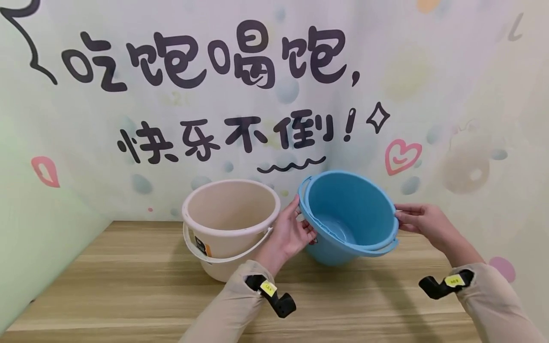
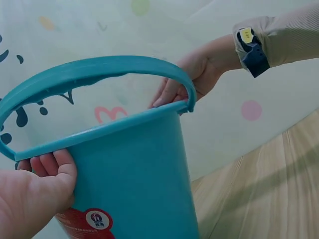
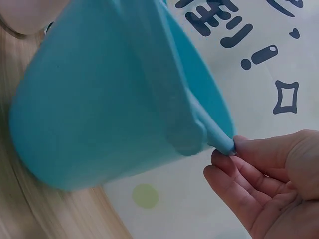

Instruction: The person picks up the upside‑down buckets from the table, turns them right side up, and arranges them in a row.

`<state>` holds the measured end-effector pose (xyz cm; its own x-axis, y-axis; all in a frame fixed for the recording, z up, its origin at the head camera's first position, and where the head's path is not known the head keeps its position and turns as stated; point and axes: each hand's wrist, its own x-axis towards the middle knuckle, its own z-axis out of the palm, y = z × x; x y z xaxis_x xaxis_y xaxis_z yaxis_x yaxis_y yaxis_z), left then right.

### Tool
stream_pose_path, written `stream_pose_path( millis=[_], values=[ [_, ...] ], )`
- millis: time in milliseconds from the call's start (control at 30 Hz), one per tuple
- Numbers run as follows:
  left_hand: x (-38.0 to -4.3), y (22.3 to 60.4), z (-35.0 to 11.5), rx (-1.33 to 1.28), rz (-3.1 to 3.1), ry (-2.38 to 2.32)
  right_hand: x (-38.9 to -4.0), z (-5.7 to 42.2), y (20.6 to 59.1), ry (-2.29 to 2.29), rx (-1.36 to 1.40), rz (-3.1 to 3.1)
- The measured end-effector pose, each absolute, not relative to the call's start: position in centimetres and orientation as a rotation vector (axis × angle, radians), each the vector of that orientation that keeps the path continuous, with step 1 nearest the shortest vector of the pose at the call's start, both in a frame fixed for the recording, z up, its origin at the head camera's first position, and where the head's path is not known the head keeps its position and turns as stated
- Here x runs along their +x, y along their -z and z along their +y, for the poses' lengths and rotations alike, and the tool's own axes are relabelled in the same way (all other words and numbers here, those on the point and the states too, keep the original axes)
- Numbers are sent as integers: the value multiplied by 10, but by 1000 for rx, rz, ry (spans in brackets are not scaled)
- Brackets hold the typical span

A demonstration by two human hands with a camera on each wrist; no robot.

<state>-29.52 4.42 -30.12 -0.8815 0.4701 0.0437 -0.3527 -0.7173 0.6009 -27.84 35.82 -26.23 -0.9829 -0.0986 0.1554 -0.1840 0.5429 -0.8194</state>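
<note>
A blue bucket [image 1: 349, 209] is tilted, its mouth turned up toward the head camera. My left hand [image 1: 288, 234] grips its left rim, and in the left wrist view the fingers [image 2: 50, 162] curl under the rim's edge. On the opposite side my right hand [image 1: 426, 223] pinches the rim between thumb and fingers, plain in the right wrist view. The bucket's handle [image 2: 114, 64] hangs down along the side nearest me. A red label [image 2: 89, 221] shows low on its wall. Whether its base touches the table cannot be told.
A pale pink bucket [image 1: 231, 200] stands upright just left of my left hand, its white handle [image 1: 227, 258] lowered at the front. Both are over a wood-grain table [image 1: 128, 290]. Behind rises a printed wall cloth [image 1: 240, 102] with large dark characters.
</note>
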Motion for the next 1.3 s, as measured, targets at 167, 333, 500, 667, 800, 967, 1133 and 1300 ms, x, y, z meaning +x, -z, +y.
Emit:
stream_pose_path(
  millis=[167, 333, 500, 667, 800, 967, 1133, 1300],
  values=[
    [-297, 303, 46, 209, 839, -2558, -286, 355, 257, -1407, 188, -2678],
    [-297, 306, 50, 153, 814, -2572, -291, 356, 255, -1402, 165, -2677],
    [-298, 307, 56, 90, 788, -2584, -296, 358, 256, -1396, 121, -2667],
    [-300, 307, 58, 31, 758, -2608, -303, 356, 259, -1366, 89, -2679],
    [-302, 305, 61, -26, 714, -2637, -307, 355, 261, -1363, 81, -2683],
    [-303, 304, 61, -93, 708, -2657, -310, 354, 264, -1367, 79, -2697],
    [-303, 304, 58, -101, 716, -2658, -313, 352, 264, -1348, 109, -2710],
    [-303, 307, 56, -99, 708, -2662, -315, 350, 265, -1370, 118, -2709]
  ],
)
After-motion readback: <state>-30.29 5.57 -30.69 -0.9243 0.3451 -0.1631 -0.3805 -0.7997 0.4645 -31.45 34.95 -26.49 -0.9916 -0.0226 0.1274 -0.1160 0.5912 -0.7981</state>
